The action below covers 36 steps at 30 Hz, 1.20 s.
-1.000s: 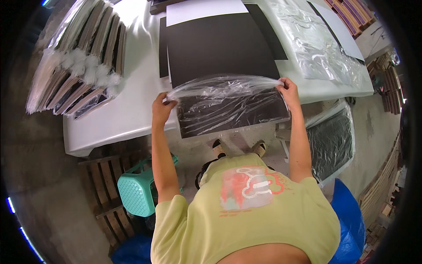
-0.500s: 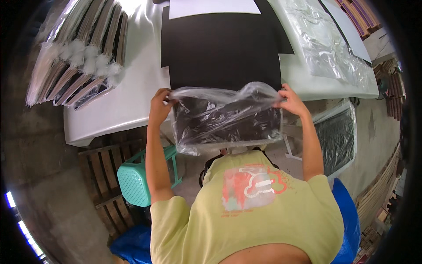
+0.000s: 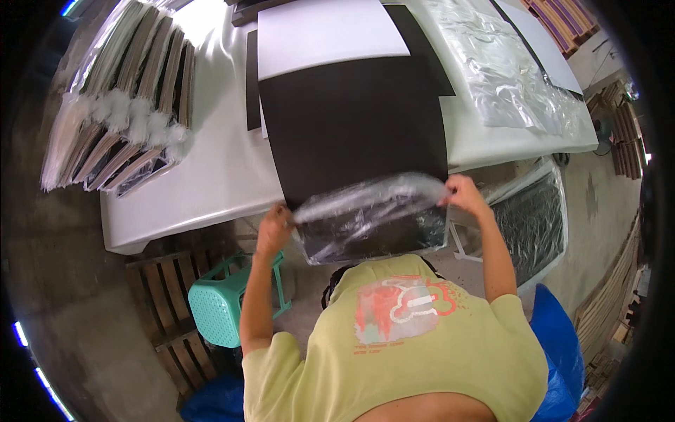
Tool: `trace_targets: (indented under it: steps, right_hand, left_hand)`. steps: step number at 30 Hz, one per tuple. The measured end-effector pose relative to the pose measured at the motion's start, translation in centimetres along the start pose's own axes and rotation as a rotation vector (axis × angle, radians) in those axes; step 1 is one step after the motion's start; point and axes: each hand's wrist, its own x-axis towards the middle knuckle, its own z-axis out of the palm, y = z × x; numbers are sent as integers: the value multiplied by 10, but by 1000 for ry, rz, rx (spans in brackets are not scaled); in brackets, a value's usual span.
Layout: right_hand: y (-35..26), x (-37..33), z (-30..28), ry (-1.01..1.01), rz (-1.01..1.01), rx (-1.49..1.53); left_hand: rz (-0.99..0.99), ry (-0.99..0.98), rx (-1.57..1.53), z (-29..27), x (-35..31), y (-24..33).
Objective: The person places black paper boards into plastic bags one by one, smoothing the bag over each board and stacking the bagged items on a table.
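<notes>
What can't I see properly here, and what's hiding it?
In the head view:
- Left hand: blurred, so exactly where its fingertips sit on the clear plastic is unclear.
- White sheet: part of its far end is cut off by the picture's top edge.
- Green stool: partly hidden behind the left forearm.
</notes>
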Motion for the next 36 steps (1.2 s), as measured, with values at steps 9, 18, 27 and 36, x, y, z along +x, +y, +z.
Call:
trace_targets:
  steps: [9,18,27,36]
  right_hand:
    - [32,-14,18,113,-275,-260]
    - [69,-32,-19,-27,-403,-619]
    - [39,-126,-117,455,-262,-172]
    - [78,-229,-157,579,-89,-97]
  left_hand:
    - [-28,-182,234,3,2,-10]
    - [268,33,187,-86,69,79]
    - [536,177,216,-138,136,192]
    - [732,13,226,-127,211,304]
